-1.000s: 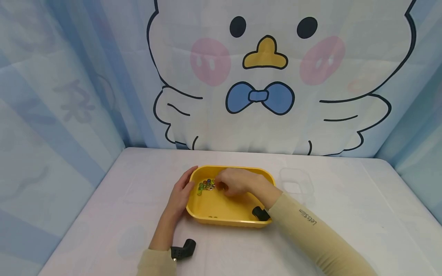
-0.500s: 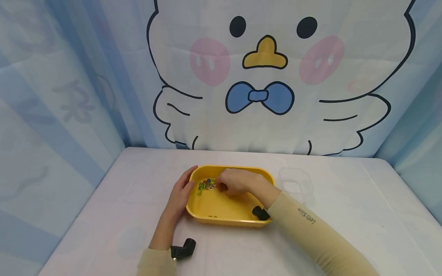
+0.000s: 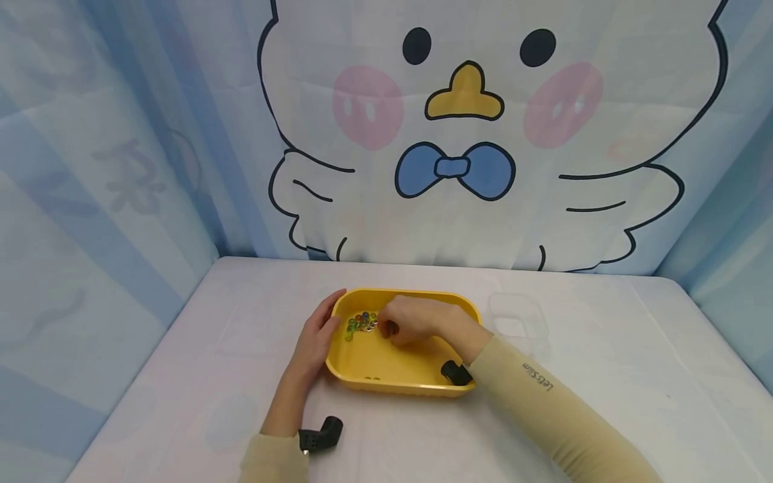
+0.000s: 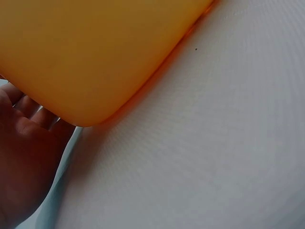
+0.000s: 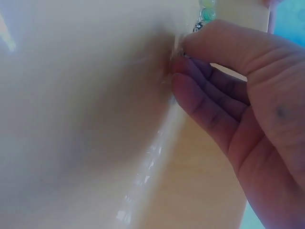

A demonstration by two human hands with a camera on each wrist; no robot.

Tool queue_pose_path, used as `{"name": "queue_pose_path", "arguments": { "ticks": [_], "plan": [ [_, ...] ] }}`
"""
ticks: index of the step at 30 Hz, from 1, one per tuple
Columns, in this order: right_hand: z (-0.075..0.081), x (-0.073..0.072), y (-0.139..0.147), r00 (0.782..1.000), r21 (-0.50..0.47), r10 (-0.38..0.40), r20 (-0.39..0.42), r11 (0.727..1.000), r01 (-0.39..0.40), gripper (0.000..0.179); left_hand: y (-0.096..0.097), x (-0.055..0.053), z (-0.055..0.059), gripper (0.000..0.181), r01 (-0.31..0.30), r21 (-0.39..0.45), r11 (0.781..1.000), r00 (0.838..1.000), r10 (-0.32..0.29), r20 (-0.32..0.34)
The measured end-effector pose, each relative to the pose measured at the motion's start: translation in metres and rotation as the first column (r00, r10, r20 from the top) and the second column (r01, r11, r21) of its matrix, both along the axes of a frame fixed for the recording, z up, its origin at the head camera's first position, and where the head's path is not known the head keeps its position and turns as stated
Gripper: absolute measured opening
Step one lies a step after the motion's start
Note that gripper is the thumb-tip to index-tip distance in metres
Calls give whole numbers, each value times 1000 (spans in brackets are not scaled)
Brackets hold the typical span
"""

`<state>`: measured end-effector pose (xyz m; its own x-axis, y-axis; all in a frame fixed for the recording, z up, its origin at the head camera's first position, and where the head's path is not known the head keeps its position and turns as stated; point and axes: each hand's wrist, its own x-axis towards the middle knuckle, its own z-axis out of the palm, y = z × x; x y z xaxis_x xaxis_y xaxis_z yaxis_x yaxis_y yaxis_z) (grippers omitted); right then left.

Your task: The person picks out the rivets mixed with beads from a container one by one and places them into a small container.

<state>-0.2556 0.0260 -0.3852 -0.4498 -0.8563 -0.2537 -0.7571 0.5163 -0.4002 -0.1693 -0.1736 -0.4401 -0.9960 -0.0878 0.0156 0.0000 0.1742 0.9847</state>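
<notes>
A yellow tray stands on the table, with a cluster of small, shiny, coloured beads at its left end. My left hand holds the tray's left side, thumb at the rim and fingers along the outer wall; the fingertips are hidden in the left wrist view. Inside the tray, beside the cluster, my right hand pinches with thumb and index finger. A tiny shiny bead shows between those fingertips, mostly covered. Just above them lies a green bead with a silvery patterned one.
Behind the tray on the right is a clear plastic container on the white tablecloth. Tiny spots, too small to make out, lie near the tray's front wall. A curtain with a cartoon figure hangs behind the table.
Almost nothing differs. My right fingertips shift very slightly to the right, away from the bead cluster, while the left hand and tray keep their place.
</notes>
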Motion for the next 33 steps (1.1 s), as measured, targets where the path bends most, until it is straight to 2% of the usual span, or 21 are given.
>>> {"name": "queue_pose_path", "arguments": {
  "ticks": [6, 19, 26, 33],
  "plan": [
    [2, -1, 1, 1000, -36, 18, 14, 999, -18, 10, 1, 0, 0, 49, -1, 1, 1000, 1000, 1, 1],
    [7, 1, 2, 1000, -85, 1, 23, 996, 1, 11, 2, -1, -1, 50, 7, 4, 1000, 1000, -7, 4],
    [16, 3, 5, 999, -110, -29, 32, 993, 33, 12, 2, 0, 0, 49, 3, 8, 1000, 1000, -3, 3],
    [27, 4, 10, 999, -142, -53, 6, 988, 54, 15, 1, 0, 1, 49, -1, 5, 1000, 1000, 1, 9]
  ]
}}
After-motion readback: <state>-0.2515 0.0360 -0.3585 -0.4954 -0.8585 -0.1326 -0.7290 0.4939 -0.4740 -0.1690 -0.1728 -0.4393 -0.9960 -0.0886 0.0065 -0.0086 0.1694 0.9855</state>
